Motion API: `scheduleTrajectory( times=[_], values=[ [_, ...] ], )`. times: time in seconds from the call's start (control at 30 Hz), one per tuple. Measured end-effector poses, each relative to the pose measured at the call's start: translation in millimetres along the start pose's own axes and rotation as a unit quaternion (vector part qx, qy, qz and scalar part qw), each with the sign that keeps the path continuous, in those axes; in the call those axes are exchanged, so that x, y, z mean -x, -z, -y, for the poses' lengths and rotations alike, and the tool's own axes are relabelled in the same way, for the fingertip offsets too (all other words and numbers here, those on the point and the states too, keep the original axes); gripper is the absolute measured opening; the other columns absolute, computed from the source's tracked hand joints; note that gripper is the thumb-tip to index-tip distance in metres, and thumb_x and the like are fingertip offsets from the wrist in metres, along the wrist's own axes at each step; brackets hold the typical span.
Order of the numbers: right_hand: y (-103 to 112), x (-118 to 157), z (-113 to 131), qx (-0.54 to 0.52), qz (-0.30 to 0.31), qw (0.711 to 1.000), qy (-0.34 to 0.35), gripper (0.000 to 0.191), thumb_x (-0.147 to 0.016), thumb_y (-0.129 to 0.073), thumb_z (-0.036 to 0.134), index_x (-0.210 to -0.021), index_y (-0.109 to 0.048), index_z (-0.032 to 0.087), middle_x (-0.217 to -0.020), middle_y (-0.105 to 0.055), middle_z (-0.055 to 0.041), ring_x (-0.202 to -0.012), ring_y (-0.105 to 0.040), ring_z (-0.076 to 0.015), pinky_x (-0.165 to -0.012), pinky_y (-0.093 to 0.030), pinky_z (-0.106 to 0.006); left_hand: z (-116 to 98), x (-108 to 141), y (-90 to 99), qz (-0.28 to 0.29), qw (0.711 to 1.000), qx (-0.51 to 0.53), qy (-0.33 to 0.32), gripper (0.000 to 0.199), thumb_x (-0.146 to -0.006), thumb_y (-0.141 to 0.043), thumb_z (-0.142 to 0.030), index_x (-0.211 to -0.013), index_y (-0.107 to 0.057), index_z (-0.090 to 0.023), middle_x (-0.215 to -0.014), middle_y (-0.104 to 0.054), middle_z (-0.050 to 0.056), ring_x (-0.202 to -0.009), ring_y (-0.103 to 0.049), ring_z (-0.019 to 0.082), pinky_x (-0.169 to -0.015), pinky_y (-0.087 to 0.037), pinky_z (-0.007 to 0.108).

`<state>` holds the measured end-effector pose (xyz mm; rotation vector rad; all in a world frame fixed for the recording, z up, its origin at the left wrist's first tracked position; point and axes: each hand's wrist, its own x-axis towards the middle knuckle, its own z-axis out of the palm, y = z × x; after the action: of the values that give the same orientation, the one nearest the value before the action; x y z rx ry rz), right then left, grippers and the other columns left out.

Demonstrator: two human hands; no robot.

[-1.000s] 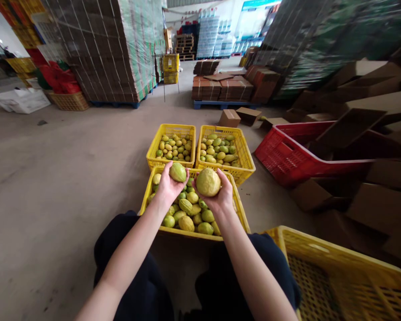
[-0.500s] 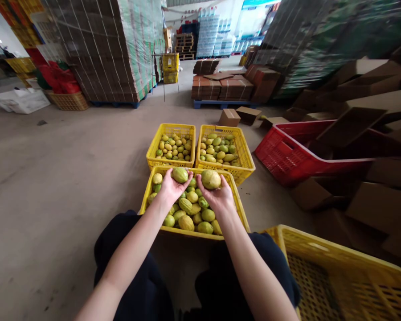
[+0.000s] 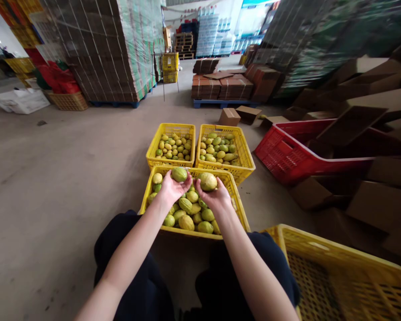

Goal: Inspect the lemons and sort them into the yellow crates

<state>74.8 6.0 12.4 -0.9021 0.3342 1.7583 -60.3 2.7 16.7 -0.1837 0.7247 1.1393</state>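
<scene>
My left hand [image 3: 172,189] holds a green oval fruit [image 3: 179,174], cradled between thumb and fingers. In my right hand [image 3: 218,195] is a larger, paler yellow-green fruit [image 3: 207,182]. Both fruits are raised side by side over the near yellow crate [image 3: 190,233], a small gap between them. Many yellow-green oval fruits [image 3: 186,222] fill that crate, some with ribbed skin. The exact kind of fruit is unclear. My hands and forearms hide part of the crate's contents.
Behind the near crate stand a left yellow crate [image 3: 149,154] and a right yellow crate [image 3: 245,162], both holding similar fruit. Another yellow crate [image 3: 341,249] is beside my right leg. A red crate [image 3: 289,156] and cardboard boxes [image 3: 370,196] crowd the right. Wrapped pallet stacks [image 3: 96,53] rise beyond.
My right hand has shifted slightly left with its fruit, and that fruit has turned a little. My left hand and its fruit have moved very slightly left.
</scene>
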Motion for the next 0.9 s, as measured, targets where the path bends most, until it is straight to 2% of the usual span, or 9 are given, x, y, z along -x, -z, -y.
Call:
scheduleTrajectory(
  times=[0.23,0.3,0.33,0.4,0.5,0.57,0.63,0.73,0.9],
  values=[
    [4,-3,-2,0.049,0.022,0.997,0.055,0.021,-0.094,-0.045,0.034,-0.098,-0.058,0.018,-0.087,-0.067,-0.0064,-0.078,-0.065,-0.0199,-0.058,-0.060,-0.032,-2,-4,0.4,0.013,0.998,-0.063,-0.014,0.043,-0.098,-0.033,-0.042,-0.099,-0.058,-0.008,-0.078,-0.060,0.011,-0.067,-0.062,0.017,-0.055,-0.058,0.027],
    [7,-6,-4,0.102,0.052,0.986,0.118,0.017,-0.083,-0.060,0.028,-0.098,-0.057,0.019,-0.093,-0.067,-0.0053,-0.081,-0.066,-0.0203,-0.064,-0.060,-0.036,0,-5,0.8,0.031,0.989,-0.132,-0.066,0.034,-0.097,-0.041,-0.040,-0.097,-0.058,-0.010,-0.083,-0.061,0.010,-0.070,-0.062,0.016,-0.060,-0.058,0.026],
    [9,-8,-5,0.133,0.067,0.973,0.176,0.026,-0.075,-0.068,0.024,-0.098,-0.057,0.021,-0.096,-0.067,-0.0035,-0.082,-0.066,-0.0200,-0.068,-0.059,-0.036,1,-6,1.0,0.041,0.978,-0.166,-0.117,0.025,-0.094,-0.049,-0.036,-0.097,-0.058,-0.013,-0.088,-0.062,0.009,-0.073,-0.063,0.015,-0.063,-0.058,0.026],
    [12,-11,-7,0.191,0.089,0.922,0.326,0.049,-0.058,-0.080,0.018,-0.101,-0.057,0.024,-0.102,-0.065,0.0002,-0.088,-0.065,-0.0190,-0.080,-0.057,-0.037,4,-5,1.0,0.062,0.936,-0.236,-0.255,0.020,-0.086,-0.065,-0.028,-0.101,-0.057,-0.018,-0.101,-0.063,0.005,-0.086,-0.063,0.015,-0.073,-0.058,0.027],
    [15,-11,-7,0.269,0.113,0.811,0.507,0.066,-0.052,-0.086,0.022,-0.111,-0.057,0.026,-0.112,-0.061,-0.0001,-0.105,-0.061,-0.0207,-0.099,-0.048,-0.040,7,-1,0.3,0.097,0.830,-0.349,-0.424,0.045,-0.070,-0.081,-0.023,-0.109,-0.059,-0.023,-0.115,-0.063,0.003,-0.101,-0.062,0.016,-0.085,-0.054,0.028],
    [15,-9,-6,0.326,0.129,0.746,0.566,0.067,-0.055,-0.085,0.026,-0.116,-0.056,0.025,-0.117,-0.060,-0.0034,-0.113,-0.057,-0.0239,-0.105,-0.043,-0.045,6,3,0.0,0.127,0.776,-0.410,-0.463,0.054,-0.064,-0.085,-0.024,-0.112,-0.060,-0.023,-0.117,-0.063,0.005,-0.103,-0.062,0.018,-0.087,-0.053,0.028],
    [15,-6,-6,0.364,0.140,0.694,0.605,0.066,-0.058,-0.084,0.026,-0.118,-0.056,0.023,-0.120,-0.059,-0.0058,-0.115,-0.056,-0.0260,-0.106,-0.042,-0.047,5,7,0.2,0.151,0.746,-0.445,-0.472,0.056,-0.062,-0.087,-0.026,-0.112,-0.061,-0.023,-0.119,-0.064,0.006,-0.104,-0.062,0.019,-0.085,-0.053,0.028],
    [15,-3,-8,0.376,0.149,0.648,0.645,0.061,-0.061,-0.082,0.025,-0.116,-0.056,0.021,-0.117,-0.059,-0.0062,-0.111,-0.058,-0.0253,-0.102,-0.044,-0.045,5,9,1.6,0.167,0.722,-0.465,-0.485,0.055,-0.064,-0.086,-0.027,-0.113,-0.061,-0.024,-0.119,-0.064,0.007,-0.107,-0.062,0.020,-0.085,-0.053,0.028],
    [15,0,-11,0.382,0.155,0.612,0.675,0.057,-0.062,-0.080,0.025,-0.114,-0.056,0.022,-0.113,-0.060,-0.0054,-0.106,-0.059,-0.0236,-0.098,-0.046,-0.042,3,7,3.6,0.174,0.684,-0.479,-0.521,0.051,-0.068,-0.084,-0.028,-0.114,-0.062,-0.023,-0.123,-0.063,0.007,-0.114,-0.060,0.022,-0.089,-0.052,0.031]
  ],
)
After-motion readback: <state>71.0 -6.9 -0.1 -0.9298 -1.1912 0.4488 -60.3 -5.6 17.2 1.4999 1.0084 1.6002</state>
